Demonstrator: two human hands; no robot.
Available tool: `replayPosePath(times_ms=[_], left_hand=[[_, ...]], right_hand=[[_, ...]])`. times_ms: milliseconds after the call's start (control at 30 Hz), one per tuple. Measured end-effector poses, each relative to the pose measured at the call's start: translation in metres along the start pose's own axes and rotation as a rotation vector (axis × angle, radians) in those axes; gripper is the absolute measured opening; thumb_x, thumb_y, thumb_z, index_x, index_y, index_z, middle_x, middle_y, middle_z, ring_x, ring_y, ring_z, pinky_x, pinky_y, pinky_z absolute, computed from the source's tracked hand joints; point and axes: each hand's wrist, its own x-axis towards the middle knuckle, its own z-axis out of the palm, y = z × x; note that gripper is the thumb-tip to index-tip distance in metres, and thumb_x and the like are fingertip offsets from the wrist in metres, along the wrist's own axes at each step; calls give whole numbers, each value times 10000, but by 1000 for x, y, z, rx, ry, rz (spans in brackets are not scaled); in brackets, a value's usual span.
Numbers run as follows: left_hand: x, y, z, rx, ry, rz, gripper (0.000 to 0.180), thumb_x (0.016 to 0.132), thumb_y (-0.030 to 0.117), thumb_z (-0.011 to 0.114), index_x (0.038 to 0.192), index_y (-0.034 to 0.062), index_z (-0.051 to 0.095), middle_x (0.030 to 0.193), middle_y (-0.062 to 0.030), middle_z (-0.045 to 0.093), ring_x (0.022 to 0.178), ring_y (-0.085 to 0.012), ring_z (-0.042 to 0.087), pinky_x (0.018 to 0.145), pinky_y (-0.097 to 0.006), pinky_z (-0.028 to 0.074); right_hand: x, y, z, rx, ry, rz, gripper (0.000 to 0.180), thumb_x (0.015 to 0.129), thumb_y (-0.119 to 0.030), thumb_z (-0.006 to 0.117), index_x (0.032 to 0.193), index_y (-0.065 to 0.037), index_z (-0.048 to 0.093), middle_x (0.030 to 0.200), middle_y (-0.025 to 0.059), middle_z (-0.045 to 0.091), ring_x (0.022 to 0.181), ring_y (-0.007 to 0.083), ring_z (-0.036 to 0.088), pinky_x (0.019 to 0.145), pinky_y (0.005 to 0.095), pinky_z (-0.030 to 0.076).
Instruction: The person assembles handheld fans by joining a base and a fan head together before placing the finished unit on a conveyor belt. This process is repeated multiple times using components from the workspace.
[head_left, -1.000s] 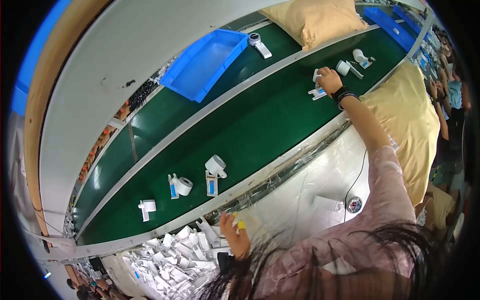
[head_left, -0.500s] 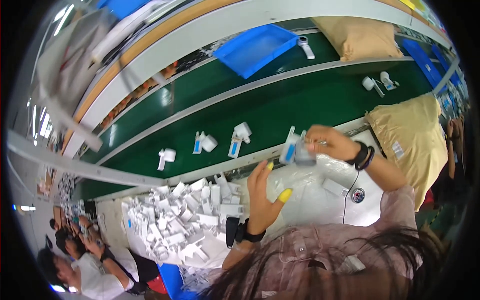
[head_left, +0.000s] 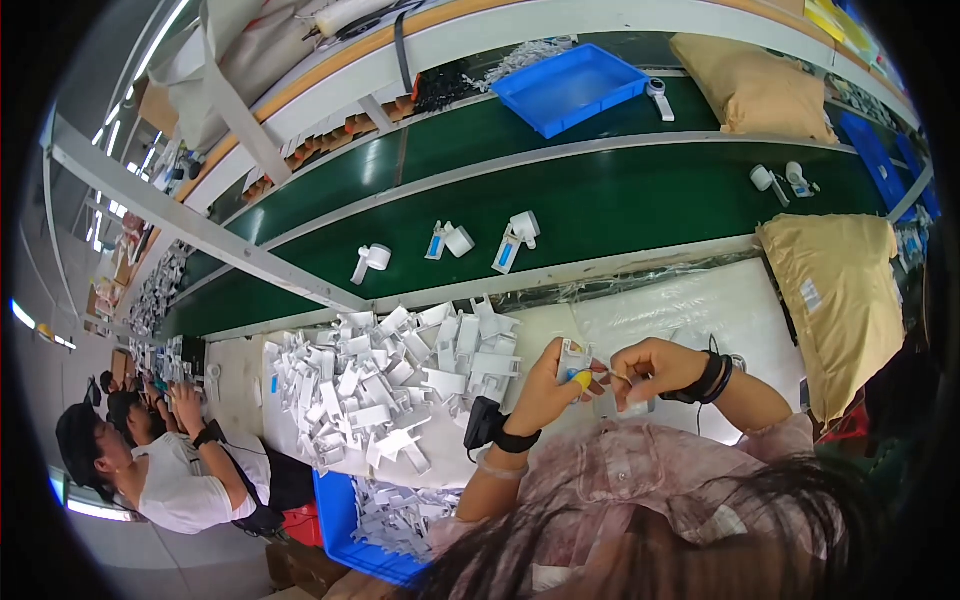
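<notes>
Left grip (head_left: pixel 541 398) closed on a white plastic part (head_left: pixel 573 360), thumb in a yellow finger cover (head_left: pixel 582 379) against its lower side. Right grip (head_left: pixel 662 368) just beside it, fingers bent inward, narrow; whether they pinch anything, cannot tell. Part sits between the two, above the near surface (head_left: pixel 690 295), body raised at the left fingers.

Handling, as judged: light, stiff, hard-shelled; smooth faces probably a bit slippery for bare skin. Thin edges look the likeliest to chip or bend under a hard squeeze. Best hold: flat sides of the body, thumb opposite fingers, ends left free. Small details between the fingertips too fine to read.

Outward: heap of loose white pieces (head_left: pixel 385 385) left of the left wrist, on the same surface, lying at all angles. Blue bin (head_left: pixel 336 515) below the heap, more white pieces inside. Beyond the surface, green conveyor belt (head_left: pixel 640 205), three white pieces with round heads (head_left: pixel 524 226) spaced along it. Tan bag (head_left: pixel 835 300) right of the right forearm.
</notes>
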Motion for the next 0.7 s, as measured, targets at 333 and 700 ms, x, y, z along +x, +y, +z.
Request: replayPosePath(times_ms=[333,700], left_hand=[[-20,1,3,755,130,373,367,844,-23,556,1175,42,412,852,-92,628,704,-154,623,621,-275,506],[-14,-20,8,-28,118,172,276,1002,148,397,1246,24,426,926,-99,587,615,-157,582,508,-268,486]], right_hand=[[-5,32,29,-630,632,-207,98,821,-37,682,906,0,650,771,47,643,622,99,587,568,236,464],[15,28,55,-809,891,-638,182,792,31,684,963,-16,642,849,106,652,719,198,622,595,273,478]])
